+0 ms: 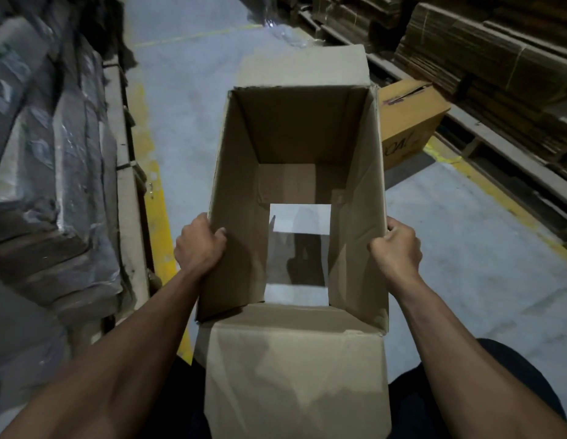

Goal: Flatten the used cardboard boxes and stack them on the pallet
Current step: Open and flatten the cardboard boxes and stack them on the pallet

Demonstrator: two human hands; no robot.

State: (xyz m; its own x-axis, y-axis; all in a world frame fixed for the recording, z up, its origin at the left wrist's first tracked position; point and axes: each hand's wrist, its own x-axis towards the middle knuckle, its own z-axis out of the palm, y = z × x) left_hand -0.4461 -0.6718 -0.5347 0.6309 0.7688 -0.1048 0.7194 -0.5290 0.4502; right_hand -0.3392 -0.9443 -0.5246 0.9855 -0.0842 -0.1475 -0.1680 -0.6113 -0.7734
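Observation:
I hold a large brown cardboard box [294,147] in front of me, open end toward me. Its top flaps stick out near and far, and the bottom is partly open so the grey floor shows through a gap. My left hand [201,243] grips the box's left wall at the rim, thumb inside. My right hand [397,245] grips the right wall at the rim, fingers curled over the edge. Flattened cardboard stacks [485,74] lie on pallets at the right.
A second brown box [408,122] stands on the floor right of the held one. Plastic-wrapped bundles [47,153] fill the left side on a pallet. A grey aisle with yellow floor lines [155,198] runs ahead between the two rows.

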